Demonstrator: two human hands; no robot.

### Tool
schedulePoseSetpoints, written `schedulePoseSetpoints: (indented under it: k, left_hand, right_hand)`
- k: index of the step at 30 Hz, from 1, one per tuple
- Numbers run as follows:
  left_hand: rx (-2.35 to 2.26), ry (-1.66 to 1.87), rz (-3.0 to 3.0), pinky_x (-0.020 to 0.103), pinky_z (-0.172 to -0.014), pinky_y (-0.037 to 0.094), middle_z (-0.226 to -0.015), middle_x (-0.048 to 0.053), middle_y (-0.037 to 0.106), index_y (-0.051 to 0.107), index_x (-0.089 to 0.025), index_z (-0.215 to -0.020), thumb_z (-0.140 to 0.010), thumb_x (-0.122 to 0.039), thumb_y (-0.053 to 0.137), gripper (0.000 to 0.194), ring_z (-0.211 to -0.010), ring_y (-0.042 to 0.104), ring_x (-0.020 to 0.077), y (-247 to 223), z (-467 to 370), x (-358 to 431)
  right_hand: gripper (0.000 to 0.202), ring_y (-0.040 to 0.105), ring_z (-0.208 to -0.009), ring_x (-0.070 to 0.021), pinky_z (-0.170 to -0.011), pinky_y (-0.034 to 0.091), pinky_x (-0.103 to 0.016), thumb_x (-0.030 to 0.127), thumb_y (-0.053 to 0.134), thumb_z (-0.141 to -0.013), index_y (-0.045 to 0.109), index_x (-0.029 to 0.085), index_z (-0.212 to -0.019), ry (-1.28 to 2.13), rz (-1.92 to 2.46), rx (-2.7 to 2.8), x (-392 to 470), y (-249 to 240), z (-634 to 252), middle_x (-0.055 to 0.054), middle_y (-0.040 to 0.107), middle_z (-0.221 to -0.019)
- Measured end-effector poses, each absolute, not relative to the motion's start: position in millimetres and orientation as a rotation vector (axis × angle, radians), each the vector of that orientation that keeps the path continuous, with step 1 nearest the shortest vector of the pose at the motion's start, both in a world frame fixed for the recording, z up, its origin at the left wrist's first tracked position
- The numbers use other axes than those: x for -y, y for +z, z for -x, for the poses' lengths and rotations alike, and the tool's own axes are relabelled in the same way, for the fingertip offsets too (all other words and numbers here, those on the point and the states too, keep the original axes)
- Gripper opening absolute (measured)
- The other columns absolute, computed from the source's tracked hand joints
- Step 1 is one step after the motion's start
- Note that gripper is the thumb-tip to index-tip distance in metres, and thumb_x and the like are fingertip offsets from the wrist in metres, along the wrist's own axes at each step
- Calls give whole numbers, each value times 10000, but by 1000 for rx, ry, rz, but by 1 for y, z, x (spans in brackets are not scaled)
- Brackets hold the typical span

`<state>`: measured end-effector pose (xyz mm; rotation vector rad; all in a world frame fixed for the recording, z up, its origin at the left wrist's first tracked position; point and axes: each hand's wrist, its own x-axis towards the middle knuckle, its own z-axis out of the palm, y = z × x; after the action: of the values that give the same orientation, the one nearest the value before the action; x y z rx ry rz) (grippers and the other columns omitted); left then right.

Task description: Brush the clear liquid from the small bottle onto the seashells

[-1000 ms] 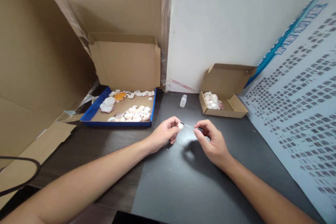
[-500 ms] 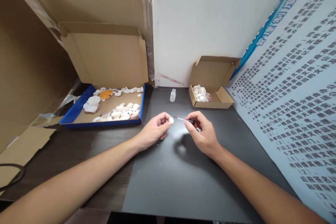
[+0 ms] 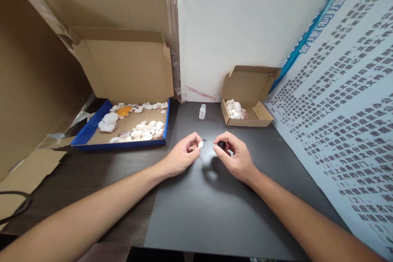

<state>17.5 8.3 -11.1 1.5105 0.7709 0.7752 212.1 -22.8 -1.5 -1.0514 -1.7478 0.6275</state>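
Note:
Between thumb and fingers, my left hand (image 3: pixel 183 153) pinches a small white seashell (image 3: pixel 200 144) above the grey mat. My right hand (image 3: pixel 235 154) grips the black cap of a small brush (image 3: pixel 221 145). The brush's thin stem points left, and its dark tip is close to the shell; whether they touch I cannot tell. Behind both hands stands an uncapped little glass bottle (image 3: pixel 202 112) with a pale label or contents.
A blue-edged cardboard box (image 3: pixel 123 145) on the left holds many shells and an orange one (image 3: pixel 123 111). At the back right, a smaller open cardboard box (image 3: pixel 250 123) contains more shells. A printed sheet (image 3: pixel 344 123) lines the right side.
My right hand has shifted slightly left and turned, showing more of the black cap. The shell in my left hand has tilted and looks narrower. The bottle and boxes stay put.

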Motion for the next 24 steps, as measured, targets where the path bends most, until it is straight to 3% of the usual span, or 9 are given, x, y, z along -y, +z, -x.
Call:
schedulePoseSetpoints:
  k: [7, 16, 21, 24]
  left_hand:
    - [-817, 861, -1678, 214, -518, 234, -653, -86, 306, 423, -193, -811, -885, -282, 523, 153, -562, 252, 79, -7, -20, -4]
    - [-844, 832, -1653, 227, -549, 256, -659, -75, 322, 453, -192, -836, -923, -370, 501, 204, -585, 280, 95, -6, -18, -4]
    - [-849, 823, -1591, 229, -549, 284, -653, -71, 367, 470, -195, -839, -922, -412, 512, 236, -569, 326, 92, -4, -18, -4]
    - [-833, 827, -1499, 223, -505, 269, -640, -80, 373, 460, -201, -859, -920, -420, 523, 236, -518, 315, 78, -6, -18, -5]
  right_hand:
    - [119, 392, -554, -114, -525, 349, -237, 229, 587, -862, 543, 231, -973, 671, 1085, 1633, 23, -5, -212, 57, 464, -675]
    - [104, 397, -547, -110, -531, 344, -244, 286, 510, -922, 523, 212, -849, 709, 1120, 1649, 24, -1, -212, 48, 445, -654]
    - [76, 383, -526, -109, -522, 335, -240, 271, 586, -871, 547, 209, -892, 647, 1162, 1682, 25, 0, -211, 67, 402, -608]
    - [81, 414, -550, -111, -535, 351, -240, 289, 531, -905, 544, 210, -895, 706, 1118, 1676, 25, 0, -211, 47, 453, -659]
